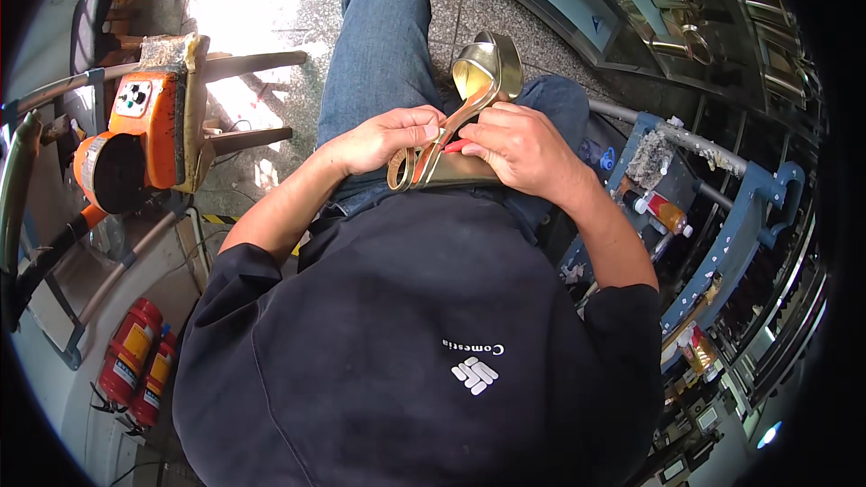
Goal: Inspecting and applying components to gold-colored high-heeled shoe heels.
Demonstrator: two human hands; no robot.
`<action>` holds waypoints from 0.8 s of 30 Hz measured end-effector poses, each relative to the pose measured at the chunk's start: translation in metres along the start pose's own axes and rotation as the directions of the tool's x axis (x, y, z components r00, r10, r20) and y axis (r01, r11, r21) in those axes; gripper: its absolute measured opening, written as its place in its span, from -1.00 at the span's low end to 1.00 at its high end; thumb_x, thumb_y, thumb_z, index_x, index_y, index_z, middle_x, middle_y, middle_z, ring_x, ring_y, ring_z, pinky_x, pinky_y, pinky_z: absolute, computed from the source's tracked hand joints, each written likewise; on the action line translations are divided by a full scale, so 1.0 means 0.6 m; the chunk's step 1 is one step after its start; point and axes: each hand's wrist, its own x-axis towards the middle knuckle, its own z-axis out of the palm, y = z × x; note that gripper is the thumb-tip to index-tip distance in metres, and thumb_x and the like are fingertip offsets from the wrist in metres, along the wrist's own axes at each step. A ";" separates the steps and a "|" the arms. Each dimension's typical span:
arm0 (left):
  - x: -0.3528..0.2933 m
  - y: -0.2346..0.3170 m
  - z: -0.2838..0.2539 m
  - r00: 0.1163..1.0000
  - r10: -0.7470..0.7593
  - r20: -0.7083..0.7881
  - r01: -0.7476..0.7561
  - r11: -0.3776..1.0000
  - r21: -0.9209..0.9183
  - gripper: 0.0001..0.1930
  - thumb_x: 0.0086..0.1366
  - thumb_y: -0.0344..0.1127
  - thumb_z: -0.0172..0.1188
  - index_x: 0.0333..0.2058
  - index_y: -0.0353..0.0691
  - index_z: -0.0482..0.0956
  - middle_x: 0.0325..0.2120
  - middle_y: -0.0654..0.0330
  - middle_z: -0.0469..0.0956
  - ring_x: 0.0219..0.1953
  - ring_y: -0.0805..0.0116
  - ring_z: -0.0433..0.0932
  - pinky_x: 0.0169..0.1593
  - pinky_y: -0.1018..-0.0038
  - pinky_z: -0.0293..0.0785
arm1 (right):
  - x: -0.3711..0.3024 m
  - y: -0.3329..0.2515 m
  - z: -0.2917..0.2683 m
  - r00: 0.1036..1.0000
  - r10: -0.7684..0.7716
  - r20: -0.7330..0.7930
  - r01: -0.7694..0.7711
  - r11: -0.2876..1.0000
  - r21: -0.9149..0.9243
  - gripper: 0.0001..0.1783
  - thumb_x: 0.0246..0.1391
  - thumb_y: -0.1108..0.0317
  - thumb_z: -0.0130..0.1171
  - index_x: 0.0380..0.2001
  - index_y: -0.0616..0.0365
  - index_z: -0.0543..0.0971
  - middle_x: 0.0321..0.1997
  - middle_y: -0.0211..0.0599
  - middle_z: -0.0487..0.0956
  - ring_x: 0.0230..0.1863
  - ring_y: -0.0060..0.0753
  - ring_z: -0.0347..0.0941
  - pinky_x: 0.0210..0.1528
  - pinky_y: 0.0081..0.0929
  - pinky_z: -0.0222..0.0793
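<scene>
A gold open-toe sandal (498,61) with a tan insole lies across my lap, its broad front strap pointing away from me. My left hand (390,137) is closed on the narrow straps at its back end, thumb and forefinger pinching them. On the other side, my right hand (525,146) is closed round a small red tool (457,145). The tool's tip meets the sandal's edge between my hands, and its kind is hidden by my fingers. Beneath them, against my shirt, shows a smooth gold surface (465,170); I cannot tell whether it belongs to the same sandal.
On the left, an orange machine (149,122) with a black round part stands by a wooden-legged stool (257,63). Red fire extinguishers (131,352) stand lower left. A blue metal frame (713,271) holding a bottle (666,214) is close on my right. Racks with gold shoes (677,2) fill the upper right.
</scene>
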 end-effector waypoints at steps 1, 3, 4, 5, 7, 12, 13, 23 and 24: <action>0.001 0.000 0.001 1.000 -0.003 0.002 0.003 1.000 0.000 -0.69 0.56 -0.20 0.00 0.08 -0.26 0.54 -0.20 0.39 0.48 -0.28 0.66 0.37 -0.18 0.70 0.24 | -0.001 0.001 0.001 1.000 0.003 -0.001 -0.003 1.000 0.002 -0.91 0.06 0.47 0.33 -0.33 0.20 0.65 -0.46 -0.34 0.48 -0.45 -0.28 0.39 -0.25 -0.35 0.39; 0.003 0.001 0.003 0.999 0.037 0.006 -0.037 0.997 0.065 -0.70 0.57 -0.21 0.00 0.07 -0.25 0.55 -0.17 0.39 0.46 -0.26 0.65 0.37 -0.16 0.69 0.24 | -0.003 0.004 0.003 1.000 0.015 0.008 -0.015 1.000 -0.005 -0.91 0.06 0.47 0.33 -0.33 0.19 0.65 -0.47 -0.35 0.48 -0.46 -0.29 0.38 -0.26 -0.36 0.38; 0.004 0.002 0.004 0.998 0.057 0.009 -0.058 0.994 0.097 -0.71 0.57 -0.21 0.00 0.06 -0.25 0.56 -0.16 0.39 0.46 -0.26 0.65 0.37 -0.15 0.68 0.24 | -0.005 0.005 0.004 1.000 0.021 0.013 -0.021 1.000 -0.008 -0.91 0.05 0.47 0.33 -0.33 0.19 0.65 -0.47 -0.35 0.48 -0.47 -0.29 0.38 -0.27 -0.36 0.38; 0.005 0.002 0.005 0.997 0.077 0.013 -0.078 0.989 0.129 -0.71 0.58 -0.22 0.00 0.05 -0.24 0.57 -0.14 0.39 0.45 -0.25 0.65 0.37 -0.15 0.67 0.25 | -0.006 0.005 0.005 0.999 0.027 0.018 -0.027 1.000 -0.011 -0.91 0.05 0.47 0.33 -0.33 0.19 0.66 -0.47 -0.35 0.47 -0.47 -0.29 0.38 -0.28 -0.36 0.38; 0.006 0.001 0.005 0.998 0.061 0.015 -0.062 0.992 0.107 -0.73 0.58 -0.23 0.00 0.04 -0.24 0.57 -0.14 0.38 0.45 -0.25 0.64 0.38 -0.15 0.66 0.26 | -0.009 0.006 0.009 0.999 0.034 0.013 -0.034 0.999 -0.025 -0.91 0.04 0.47 0.33 -0.34 0.19 0.65 -0.48 -0.36 0.47 -0.48 -0.29 0.37 -0.28 -0.36 0.38; 0.009 -0.001 0.004 1.000 0.008 0.029 -0.009 0.999 0.038 -0.76 0.58 -0.26 0.01 -0.02 -0.23 0.60 -0.15 0.35 0.44 -0.26 0.61 0.38 -0.16 0.63 0.30 | -0.013 0.002 0.019 0.998 0.059 -0.008 -0.060 0.994 -0.095 -0.91 0.01 0.49 0.33 -0.36 0.18 0.65 -0.49 -0.36 0.47 -0.49 -0.28 0.37 -0.30 -0.36 0.38; 0.010 0.001 0.003 0.999 -0.002 0.032 0.000 0.999 0.038 -0.77 0.58 -0.28 0.01 -0.03 -0.23 0.60 -0.15 0.35 0.44 -0.26 0.60 0.38 -0.17 0.63 0.32 | -0.013 0.000 0.022 0.998 0.064 -0.015 -0.065 0.991 -0.116 -0.91 0.00 0.49 0.32 -0.37 0.18 0.65 -0.49 -0.36 0.47 -0.49 -0.28 0.37 -0.30 -0.35 0.39; 0.022 -0.024 -0.019 0.991 0.099 0.086 -0.110 0.985 0.136 -0.82 0.57 -0.30 0.03 -0.17 -0.22 0.57 -0.16 0.32 0.44 -0.29 0.58 0.39 -0.25 0.61 0.39 | -0.010 0.007 0.050 0.995 0.102 -0.021 -0.104 0.978 -0.182 -0.94 -0.02 0.46 0.32 -0.41 0.15 0.64 -0.47 -0.33 0.52 -0.47 -0.23 0.42 -0.31 -0.31 0.41; 0.023 -0.024 -0.020 0.988 0.121 0.090 -0.135 0.977 0.168 -0.83 0.57 -0.30 0.03 -0.18 -0.22 0.57 -0.15 0.32 0.44 -0.29 0.58 0.39 -0.25 0.61 0.39 | -0.009 0.007 0.052 0.994 0.109 -0.022 -0.111 0.976 -0.188 -0.94 -0.01 0.43 0.32 -0.42 0.14 0.64 -0.46 -0.32 0.53 -0.46 -0.21 0.44 -0.31 -0.30 0.41</action>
